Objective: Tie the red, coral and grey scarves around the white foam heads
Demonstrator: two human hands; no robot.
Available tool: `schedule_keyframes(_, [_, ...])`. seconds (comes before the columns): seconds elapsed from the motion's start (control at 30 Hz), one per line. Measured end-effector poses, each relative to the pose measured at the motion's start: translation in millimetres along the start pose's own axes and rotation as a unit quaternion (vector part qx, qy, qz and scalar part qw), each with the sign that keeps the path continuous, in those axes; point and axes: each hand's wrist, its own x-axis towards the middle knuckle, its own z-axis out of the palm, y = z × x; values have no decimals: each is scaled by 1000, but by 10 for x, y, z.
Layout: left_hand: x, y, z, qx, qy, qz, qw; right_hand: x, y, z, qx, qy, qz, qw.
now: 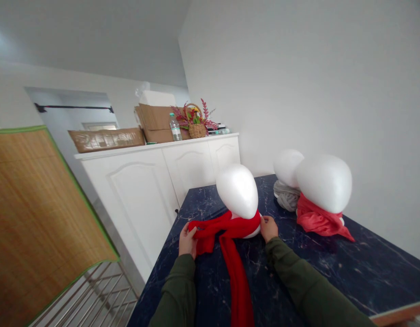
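Note:
A white foam mannequin head [237,188] stands on the dark blue marbled table [210,284] in front of me. Around its neck goes a red scarf [242,227], with one long tail hanging down toward me and another part drawn out to the left. My left hand [188,240] is closed on that left part, fingers wrapped over the cloth. Beside the right of the neck, my right hand [269,228] pinches the scarf's edge; its fingertips are partly hidden.
Two more white foam heads stand at the right, one with a grey scarf [286,196], one with a coral-pink scarf [318,217]. Behind is a white cabinet [135,177] bearing cardboard boxes [107,138], a bottle [175,127] and a flower basket [197,130]. A bamboo mat [42,218] hangs left.

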Motion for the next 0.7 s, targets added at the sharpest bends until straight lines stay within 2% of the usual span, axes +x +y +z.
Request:
schedule_keyframes(0.13, [-92, -46, 79, 32, -26, -8, 999, -86, -144, -132, -55, 5, -65, 996])
schedule_keyframes(0.23, [-145, -59, 121, 30, -31, -25, 999, -217, -267, -232, -95, 39, -127, 987])
schedule_keyframes(0.33, [-168, -71, 152, 22, -31, -46, 998, -418, -345, -230, -108, 23, -140, 984])
schedule_keyframes(0.4, [-178, -71, 170, 15, -36, -55, 998, -550, -377, -171, -109, -33, -142, 983])
schedule_keyframes(0.47, [-192, -62, 185, 6, -43, -65, 997, -630, -412, -98, -116, -119, -138, 976])
schedule_keyframes(0.57, [-230, -41, 200, -15, -50, -86, 995, -610, -480, -34, -118, -271, -26, 955])
schedule_keyframes(0.63, [-256, -25, 204, -34, -50, -100, 993, -538, -508, -35, -118, -317, 43, 940])
schedule_keyframes(0.7, [-271, -11, 200, -52, -45, -108, 992, -465, -502, -61, -123, -323, 53, 937])
